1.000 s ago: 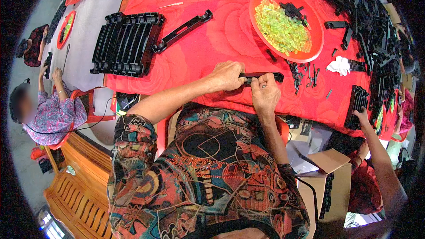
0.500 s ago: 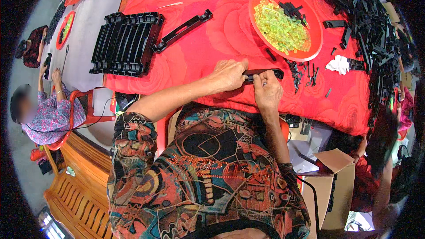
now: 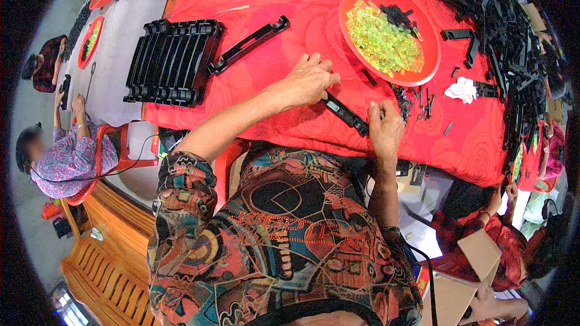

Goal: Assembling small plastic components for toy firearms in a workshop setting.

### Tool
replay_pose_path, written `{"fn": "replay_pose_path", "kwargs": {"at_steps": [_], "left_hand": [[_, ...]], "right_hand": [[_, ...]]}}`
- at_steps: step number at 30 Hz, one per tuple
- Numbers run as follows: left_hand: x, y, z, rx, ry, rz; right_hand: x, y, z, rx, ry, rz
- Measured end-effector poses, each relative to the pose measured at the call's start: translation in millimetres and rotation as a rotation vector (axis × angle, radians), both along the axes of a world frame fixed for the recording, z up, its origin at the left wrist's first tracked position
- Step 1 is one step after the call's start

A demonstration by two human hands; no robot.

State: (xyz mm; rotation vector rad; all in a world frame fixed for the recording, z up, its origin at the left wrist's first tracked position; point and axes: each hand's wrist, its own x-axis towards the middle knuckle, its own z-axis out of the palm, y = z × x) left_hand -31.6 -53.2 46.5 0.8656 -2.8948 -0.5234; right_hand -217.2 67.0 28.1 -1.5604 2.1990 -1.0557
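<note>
A long black plastic bar [image 3: 346, 115] slants above the red cloth in front of me, its right end tipped toward me. My left hand [image 3: 309, 81] is closed on the bar's far left end, which its fingers partly hide. Just right of the bar, and apart from it, my right hand [image 3: 386, 128] is closed with thumb and fingertips together; whatever they pinch is too small to tell. Small black parts [image 3: 426, 102] lie loose to the right of that hand. Beyond it stands a red bowl [image 3: 436, 54] of yellow-green translucent pieces [image 3: 383, 39] and some black ones.
Several similar black bars [image 3: 175, 63] lie side by side at left, with a single bar [image 3: 249, 45] next to them. A heap of black parts [image 3: 483, 12] covers the right side. White crumpled tissue [image 3: 462, 89] lies near it. Co-workers sit at left and right; a cardboard box [image 3: 453, 302] stands lower right.
The bar has swung from nearly level to a slant, its right end nearer me. My left hand has risen slightly; my right hand has left the bar and moved right. The cardboard box has shifted.
</note>
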Motion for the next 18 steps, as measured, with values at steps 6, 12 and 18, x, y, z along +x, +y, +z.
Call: {"fn": "replay_pose_path", "kwargs": {"at_steps": [6, 12, 18], "left_hand": [[3, 45, 17, -0.126, 0.506, 0.428], [-8, 96, -29, 0.016, 0.555, 0.444], [-22, 95, -34, -0.139, 0.418, 0.409]], "right_hand": [[5, 3, -10, 0.193, -0.018, 0.101], [10, 2, -13, 0.203, -0.007, 0.156], [21, 11, -14, 0.158, -0.032, 0.2]]}}
